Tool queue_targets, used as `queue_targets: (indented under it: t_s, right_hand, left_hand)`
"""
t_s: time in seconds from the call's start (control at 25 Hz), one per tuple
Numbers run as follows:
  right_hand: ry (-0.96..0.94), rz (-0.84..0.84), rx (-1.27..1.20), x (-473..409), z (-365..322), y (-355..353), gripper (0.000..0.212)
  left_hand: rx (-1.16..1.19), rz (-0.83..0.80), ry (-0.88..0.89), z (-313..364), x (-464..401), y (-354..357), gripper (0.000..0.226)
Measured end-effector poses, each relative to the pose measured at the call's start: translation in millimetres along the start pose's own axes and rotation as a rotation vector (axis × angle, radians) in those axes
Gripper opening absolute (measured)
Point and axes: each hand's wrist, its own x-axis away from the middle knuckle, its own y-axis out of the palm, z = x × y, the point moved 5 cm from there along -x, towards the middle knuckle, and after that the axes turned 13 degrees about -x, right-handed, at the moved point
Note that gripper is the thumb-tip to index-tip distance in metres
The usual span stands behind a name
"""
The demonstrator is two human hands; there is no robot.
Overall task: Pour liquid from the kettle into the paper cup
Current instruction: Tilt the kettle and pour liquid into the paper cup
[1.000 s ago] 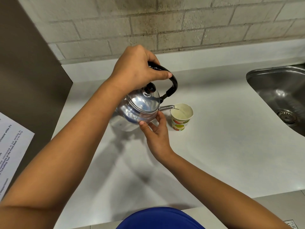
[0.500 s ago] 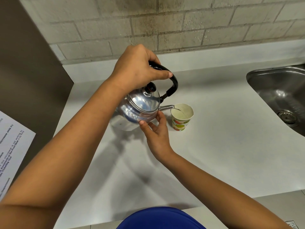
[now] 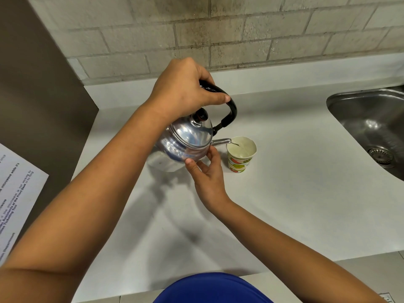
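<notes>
- The left hand (image 3: 183, 88) is wrapped around the black handle (image 3: 227, 108) of the kettle (image 3: 188, 141), holding it clear of the table (image 3: 295, 193) and tipped to the right, toward the cup (image 3: 240, 155).
- The right hand (image 3: 207, 173) reaches in from the near side, fingers loosely spread, thumb and fingertips touching the kettle's lower body just below the spout (image 3: 220, 141); it steadies the pot and grips nothing.
- The spout's tip sits over the cup's left rim, and a thin thread of liquid appears to run from it into the cup.
- The cup stands upright on the table, just right of the kettle and well apart from the sink (image 3: 371, 127) at the far right.
- Judged from this, the pour itself is the step in hand: the kettle is lifted, aimed and tilted, and the cup looks partly filled with pale liquid, though its exact level is hard to read.
- The next move calls for holding the tilt steady with the spout kept inside the rim, watching the level climb, then rolling the kettle back upright before the cup brims.
- The cup is light and unheld, so a nudge from the spout or the right hand could tip it.
- A printed sheet (image 3: 15, 193) lies at the left edge, clear of the work.
</notes>
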Motion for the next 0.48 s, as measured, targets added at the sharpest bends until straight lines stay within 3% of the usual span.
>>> queue_targets:
  t_s: [0.48]
  right_hand:
    - [-0.005, 0.006, 0.005, 0.1, 0.2, -1.1, 0.063]
  left_hand:
    - [-0.02, -0.006, 0.013, 2.7, -0.7, 0.4, 0.031]
